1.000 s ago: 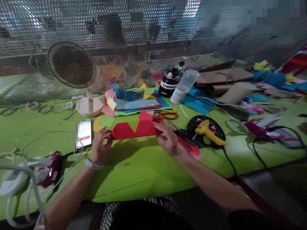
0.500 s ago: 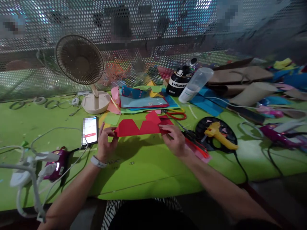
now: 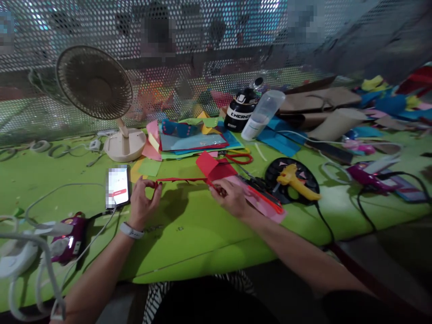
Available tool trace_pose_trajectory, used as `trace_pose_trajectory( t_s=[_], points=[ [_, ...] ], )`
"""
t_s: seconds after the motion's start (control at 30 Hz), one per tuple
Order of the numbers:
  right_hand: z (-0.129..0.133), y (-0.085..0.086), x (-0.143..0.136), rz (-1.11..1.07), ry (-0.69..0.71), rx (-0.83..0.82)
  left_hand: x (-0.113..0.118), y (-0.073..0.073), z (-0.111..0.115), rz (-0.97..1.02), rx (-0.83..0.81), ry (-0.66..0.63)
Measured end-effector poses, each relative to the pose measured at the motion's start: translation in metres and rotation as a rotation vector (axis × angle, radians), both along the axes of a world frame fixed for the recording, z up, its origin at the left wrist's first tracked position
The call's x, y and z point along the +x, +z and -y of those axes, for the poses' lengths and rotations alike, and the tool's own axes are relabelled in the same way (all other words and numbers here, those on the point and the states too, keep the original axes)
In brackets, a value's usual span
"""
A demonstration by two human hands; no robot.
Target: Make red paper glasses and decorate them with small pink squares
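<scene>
A red paper strip (image 3: 182, 180) is stretched between both hands, seen nearly edge-on above the green table. My left hand (image 3: 146, 200) pinches its left end between thumb and fingers, beside the phone (image 3: 118, 185). My right hand (image 3: 228, 196) has its curled fingers closed on the right end. Just behind the right hand lie folded red paper pieces (image 3: 216, 168). Red-handled scissors (image 3: 239, 157) rest further back. To the right, a yellow glue gun (image 3: 295, 182) lies on a black round tray (image 3: 270, 173).
A fan (image 3: 123, 144), a stack of coloured sheets (image 3: 194, 142), a black bottle (image 3: 240, 110) and a clear bottle (image 3: 265, 114) stand or lie at the back. White cables and a purple power strip (image 3: 72, 238) occupy the left front. Cardboard (image 3: 320, 101) lies at right.
The red strip has turned from showing its notched face to nearly edge-on. My right hand has come closer to my left and curled more. The view has shifted slightly to the right.
</scene>
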State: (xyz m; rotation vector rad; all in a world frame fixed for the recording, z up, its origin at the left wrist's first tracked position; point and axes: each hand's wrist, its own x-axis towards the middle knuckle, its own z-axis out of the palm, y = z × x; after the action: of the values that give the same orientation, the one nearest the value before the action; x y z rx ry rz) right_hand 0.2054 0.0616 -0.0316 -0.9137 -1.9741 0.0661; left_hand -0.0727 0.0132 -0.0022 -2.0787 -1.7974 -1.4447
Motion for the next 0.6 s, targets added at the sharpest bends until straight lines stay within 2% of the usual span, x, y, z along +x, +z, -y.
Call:
trace_pose_trajectory(
  t_s=[0.17,0.3,0.37,0.43,0.53,0.6],
  points=[
    [0.010,0.002,-0.006,-0.049,0.024,-0.190,-0.004,0.001,-0.002,-0.004,-0.167,-0.026],
    [0.020,0.021,-0.013,-0.073,0.027,-0.193,-0.003,0.005,-0.001,-0.052,-0.077,-0.029],
    [0.025,0.030,-0.017,-0.051,0.007,-0.112,0.002,0.009,0.005,-0.073,-0.049,-0.022],
    [0.030,0.037,-0.022,-0.004,-0.005,0.038,0.010,0.014,0.013,-0.029,-0.122,-0.104],
    [0.044,0.038,-0.032,0.134,0.068,0.315,0.020,0.016,0.023,0.252,-0.375,-0.302],
    [0.054,0.034,-0.039,0.244,0.160,0.434,0.025,0.016,0.024,0.463,-0.486,-0.364]
  ],
)
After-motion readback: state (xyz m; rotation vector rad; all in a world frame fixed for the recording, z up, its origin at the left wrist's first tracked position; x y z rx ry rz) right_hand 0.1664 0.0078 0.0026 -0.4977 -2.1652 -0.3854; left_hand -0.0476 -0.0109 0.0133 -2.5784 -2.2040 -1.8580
